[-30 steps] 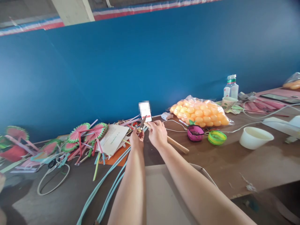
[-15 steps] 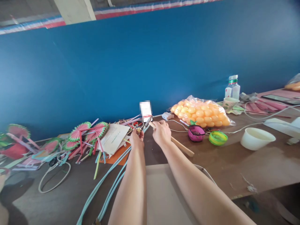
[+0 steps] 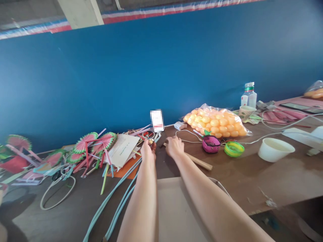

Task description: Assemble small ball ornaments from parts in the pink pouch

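My left hand (image 3: 148, 151) is closed, its fingertips pinching a small shiny round metal piece (image 3: 150, 141) of a kind I cannot make out. Pale blue cords (image 3: 114, 189) run up the table and pass behind my left forearm. To the right, my right hand (image 3: 175, 147) is closed over the wooden handle of a hammer (image 3: 199, 161), low at the tabletop. Its dark head shows just left of my fingers, and the handle's free end sticks out past my wrist.
Watermelon-patterned paper fans (image 3: 87, 141) and a paper sheet (image 3: 122, 149) lie left. On the right are a bag of orange balls (image 3: 215, 121), a purple bowl (image 3: 211, 145), a yellow-green bowl (image 3: 234, 149), a white tub (image 3: 275, 151) and bottles (image 3: 248, 95). A blue partition (image 3: 151, 67) stands behind.
My right hand has lowered the hammer and drawn its head down, away from the piece in my left hand. My left hand stays in nearly the same place.
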Available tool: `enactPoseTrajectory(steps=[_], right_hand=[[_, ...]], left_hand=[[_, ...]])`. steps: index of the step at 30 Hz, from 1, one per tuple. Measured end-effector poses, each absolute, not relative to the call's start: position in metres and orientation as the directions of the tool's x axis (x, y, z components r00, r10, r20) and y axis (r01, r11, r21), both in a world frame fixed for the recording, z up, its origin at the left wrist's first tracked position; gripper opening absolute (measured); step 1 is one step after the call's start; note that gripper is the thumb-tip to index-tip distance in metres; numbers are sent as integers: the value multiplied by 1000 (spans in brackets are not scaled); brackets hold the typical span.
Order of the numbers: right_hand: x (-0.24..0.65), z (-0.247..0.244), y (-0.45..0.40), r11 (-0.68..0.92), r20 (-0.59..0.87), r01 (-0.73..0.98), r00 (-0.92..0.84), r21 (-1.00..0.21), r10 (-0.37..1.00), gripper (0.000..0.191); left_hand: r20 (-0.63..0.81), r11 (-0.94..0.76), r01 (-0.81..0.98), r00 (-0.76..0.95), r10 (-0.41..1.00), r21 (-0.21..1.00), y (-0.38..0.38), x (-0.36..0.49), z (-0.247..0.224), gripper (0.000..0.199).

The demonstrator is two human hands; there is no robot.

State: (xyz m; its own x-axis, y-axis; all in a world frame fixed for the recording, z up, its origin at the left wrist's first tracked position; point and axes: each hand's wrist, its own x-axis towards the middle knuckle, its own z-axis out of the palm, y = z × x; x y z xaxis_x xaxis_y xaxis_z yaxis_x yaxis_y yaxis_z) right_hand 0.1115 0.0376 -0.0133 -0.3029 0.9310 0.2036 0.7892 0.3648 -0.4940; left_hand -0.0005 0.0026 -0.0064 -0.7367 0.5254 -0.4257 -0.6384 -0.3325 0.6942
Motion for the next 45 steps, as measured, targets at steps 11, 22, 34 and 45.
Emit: enactPoseTrajectory(steps=[11,22,34,45], right_hand=[[97,-19,50,310,255,105,-358,-945,898,26],[99,-14,47,73,67,2,-392,-997,918,26],[99,-17,51,85,73,15,-383,-996,921,25],[99,-18,51,113,109,-12,-357,-994,928,27]], left_hand=[[-319,-221,-640,-616,720,736,3,11,-3,8],[-262,-206,-613,-585,768,763,3,13,-6,6],[-248,-182,-585,-577,778,791,3,14,-5,4],[-222,-186,-570,-569,792,801,4,12,-9,4]])
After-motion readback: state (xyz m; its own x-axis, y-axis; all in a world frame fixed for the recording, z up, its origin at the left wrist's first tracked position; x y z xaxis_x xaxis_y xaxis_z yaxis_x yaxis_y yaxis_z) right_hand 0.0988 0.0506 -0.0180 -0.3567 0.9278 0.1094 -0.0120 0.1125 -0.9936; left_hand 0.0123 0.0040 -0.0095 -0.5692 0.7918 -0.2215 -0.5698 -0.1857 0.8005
